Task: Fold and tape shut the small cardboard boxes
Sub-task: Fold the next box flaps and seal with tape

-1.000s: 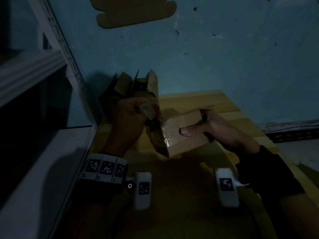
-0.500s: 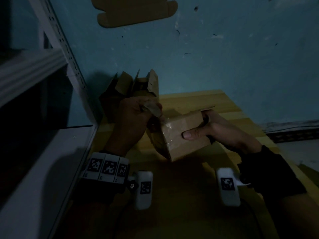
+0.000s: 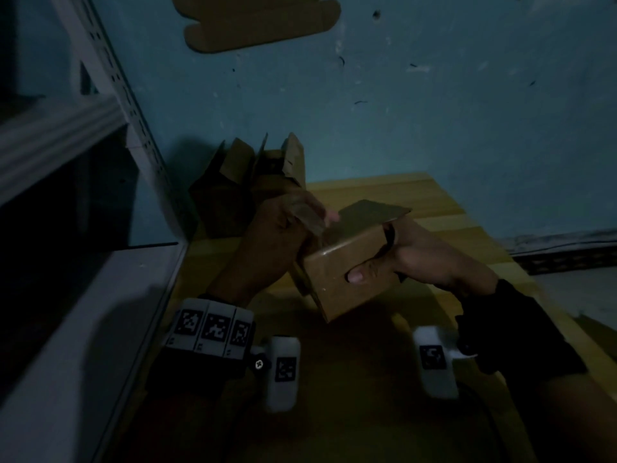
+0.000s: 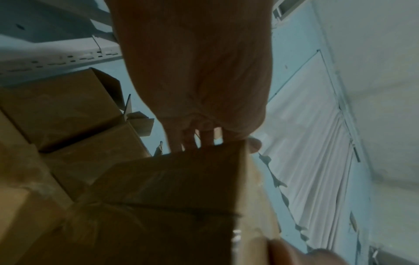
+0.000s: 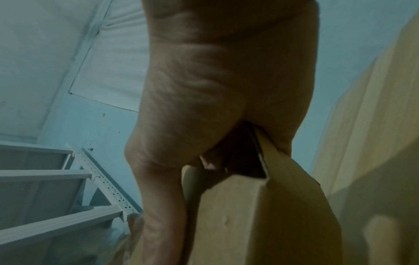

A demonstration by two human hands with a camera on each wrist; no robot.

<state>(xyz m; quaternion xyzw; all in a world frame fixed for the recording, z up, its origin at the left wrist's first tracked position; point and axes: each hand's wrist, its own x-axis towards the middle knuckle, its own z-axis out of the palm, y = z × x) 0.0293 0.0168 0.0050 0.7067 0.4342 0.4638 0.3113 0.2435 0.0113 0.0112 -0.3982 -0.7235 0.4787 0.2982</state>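
A small brown cardboard box is held tilted above the wooden table, with glossy tape along its near face. My right hand grips its right, open end: the thumb lies on the front face and the fingers reach inside. One flap stands open at the top. My left hand curls over the box's left end, and a pale strip that looks like tape lies across its fingers. In the left wrist view my fingers go behind the box edge. The right wrist view shows the box under my right hand.
Several open cardboard boxes stand at the back left against the blue wall, also seen as boxes in the left wrist view. A white metal shelf runs along the left. A flat cardboard blank lies at the top.
The box has turned and shifted a little right and towards me, and its far flap now shows open. My right thumb has slid lower on the front face. My left hand stays at the left end.
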